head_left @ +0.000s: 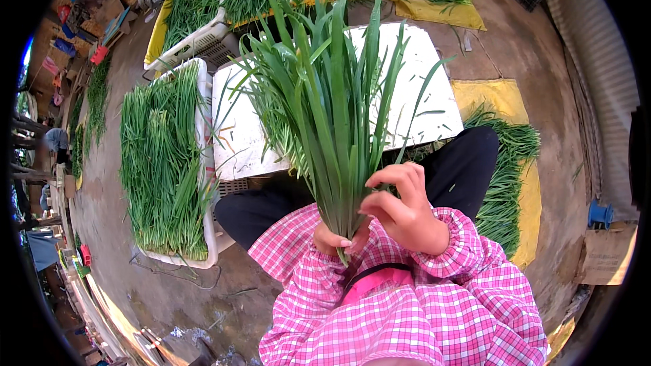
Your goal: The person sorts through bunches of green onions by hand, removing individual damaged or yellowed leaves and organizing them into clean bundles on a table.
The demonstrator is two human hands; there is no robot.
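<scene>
1. The left hand [327,238] is wrapped round the base of a chive bunch [336,129], leaves pointing far, near the white counter [420,61].
2. The right hand [410,213] curls at the bunch's right side; whether it pinches a leaf, I cannot tell.
3. The bunch seems gathered but unfinished: no tie shows.
4. Left, a white basket [211,230] is heaped with chives; far left, another basket [193,42] holds more.
5. Right, loose chives [502,210] cover part of a yellow sheet [532,196], so much seems left unbunched.

You have a bunch of long, flat green leaves [332,105] upright in your left hand [328,238], gathered narrow at the base, fanning loosely toward the tips, with one green end poking below.
</scene>
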